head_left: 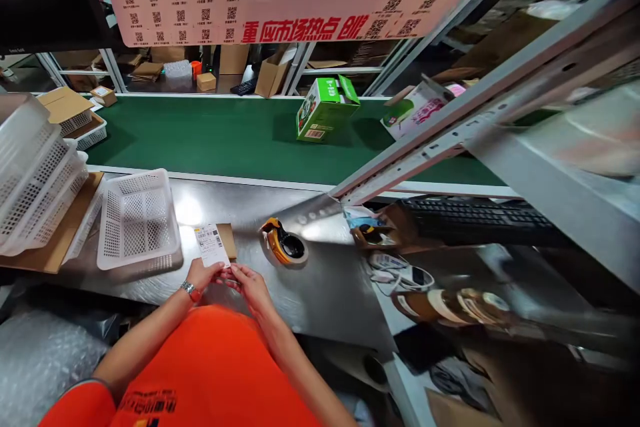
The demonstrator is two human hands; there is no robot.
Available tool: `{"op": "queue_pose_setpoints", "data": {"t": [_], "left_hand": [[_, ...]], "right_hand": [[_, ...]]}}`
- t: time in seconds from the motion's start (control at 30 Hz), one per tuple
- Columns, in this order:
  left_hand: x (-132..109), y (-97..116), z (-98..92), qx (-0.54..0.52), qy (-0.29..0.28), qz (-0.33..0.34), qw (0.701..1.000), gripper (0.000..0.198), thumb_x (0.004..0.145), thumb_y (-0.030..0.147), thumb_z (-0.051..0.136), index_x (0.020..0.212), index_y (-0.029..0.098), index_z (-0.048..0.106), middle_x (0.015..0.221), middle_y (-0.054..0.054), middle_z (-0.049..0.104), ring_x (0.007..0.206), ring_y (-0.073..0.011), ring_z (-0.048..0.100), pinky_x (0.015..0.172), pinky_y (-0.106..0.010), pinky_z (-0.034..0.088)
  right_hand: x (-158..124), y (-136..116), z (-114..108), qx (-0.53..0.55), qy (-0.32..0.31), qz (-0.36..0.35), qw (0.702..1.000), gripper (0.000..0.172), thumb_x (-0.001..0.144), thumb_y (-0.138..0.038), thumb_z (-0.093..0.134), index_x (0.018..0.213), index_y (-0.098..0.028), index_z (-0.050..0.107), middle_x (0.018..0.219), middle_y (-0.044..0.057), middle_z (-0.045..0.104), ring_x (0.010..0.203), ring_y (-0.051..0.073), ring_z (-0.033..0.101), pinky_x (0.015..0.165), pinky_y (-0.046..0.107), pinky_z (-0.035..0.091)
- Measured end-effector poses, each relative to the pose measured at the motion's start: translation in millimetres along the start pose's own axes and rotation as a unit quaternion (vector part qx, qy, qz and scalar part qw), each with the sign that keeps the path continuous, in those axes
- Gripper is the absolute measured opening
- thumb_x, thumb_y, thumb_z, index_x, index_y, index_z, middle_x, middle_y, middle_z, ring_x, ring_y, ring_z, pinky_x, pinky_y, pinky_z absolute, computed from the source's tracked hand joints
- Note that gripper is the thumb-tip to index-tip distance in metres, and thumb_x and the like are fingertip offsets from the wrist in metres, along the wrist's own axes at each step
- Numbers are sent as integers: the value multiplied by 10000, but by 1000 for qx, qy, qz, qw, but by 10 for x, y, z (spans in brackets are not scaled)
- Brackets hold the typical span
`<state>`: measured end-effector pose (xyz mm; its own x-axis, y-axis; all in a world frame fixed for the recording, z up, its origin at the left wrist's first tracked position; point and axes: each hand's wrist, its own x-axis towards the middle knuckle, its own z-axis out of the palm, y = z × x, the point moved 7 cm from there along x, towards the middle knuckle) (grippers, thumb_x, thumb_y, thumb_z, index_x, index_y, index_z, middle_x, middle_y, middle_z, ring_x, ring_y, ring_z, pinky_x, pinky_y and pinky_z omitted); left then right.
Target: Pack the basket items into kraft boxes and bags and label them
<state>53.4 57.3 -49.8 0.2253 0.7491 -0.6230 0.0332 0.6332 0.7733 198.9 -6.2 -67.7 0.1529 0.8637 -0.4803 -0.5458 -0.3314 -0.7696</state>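
A white printed shipping label (pixel 212 246) is held by its near edge close to my body. My left hand (pixel 203 275) pinches its lower left part, with a metal watch on that wrist. On the lower right corner, the fingers of my right hand (pixel 250 283) are closed. Partly behind the label, a small brown cardboard box (pixel 227 240) shows on the steel table. An orange and black tape dispenser (pixel 284 243) lies to the right of my hands. To the left stands a white perforated plastic basket (pixel 139 220).
Beyond the steel table (pixel 320 293) runs a green conveyor belt (pixel 210 133) bearing a green carton (pixel 325 110) and a white-and-pink carton (pixel 417 110). Stacked white baskets (pixel 40 180) stand at left. A slanting metal post (pixel 425 147) and a keyboard (pixel 465 211) are at right.
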Motion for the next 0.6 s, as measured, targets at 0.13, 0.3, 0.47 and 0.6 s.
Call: {"op": "queue_pose_setpoints", "data": {"t": [0.13, 0.3, 0.47, 0.6], "left_hand": [[-9, -23, 34, -6, 4, -6, 1000, 134, 863, 158, 857, 983, 129, 805, 880, -81, 853, 689, -196, 768, 650, -296, 599], [-27, -56, 91, -9, -9, -17, 1000, 131, 861, 158, 859, 978, 140, 802, 868, -68, 847, 702, -195, 775, 677, -302, 618], [-1, -113, 125, 19, -24, -23, 999, 278, 869, 239, 875, 1091, 101, 782, 964, -121, 841, 767, -209, 790, 711, -309, 627], [-22, 57, -44, 154, 86, 102, 979, 611, 776, 233, 933, 1347, 150, 730, 1414, -197, 758, 1235, -302, 775, 996, -401, 643]], "right_hand": [[-8, 26, -33, 10, 10, 15, 1000, 502, 605, -543, 1085, 894, -213, 841, 893, 72, 876, 842, 224, 829, 753, 309, 667], [-48, -25, -72, -12, 18, 4, 1000, 544, 570, -597, 1077, 872, -206, 850, 852, 78, 873, 814, 240, 830, 716, 315, 651], [-78, -71, -123, -27, 47, -13, 998, 544, 528, -614, 1053, 818, -191, 873, 803, 81, 859, 757, 233, 797, 674, 310, 606], [-97, -95, -172, -33, 76, -26, 996, 509, 498, -595, 1048, 774, -201, 882, 797, 76, 857, 728, 215, 757, 661, 310, 587]]}}
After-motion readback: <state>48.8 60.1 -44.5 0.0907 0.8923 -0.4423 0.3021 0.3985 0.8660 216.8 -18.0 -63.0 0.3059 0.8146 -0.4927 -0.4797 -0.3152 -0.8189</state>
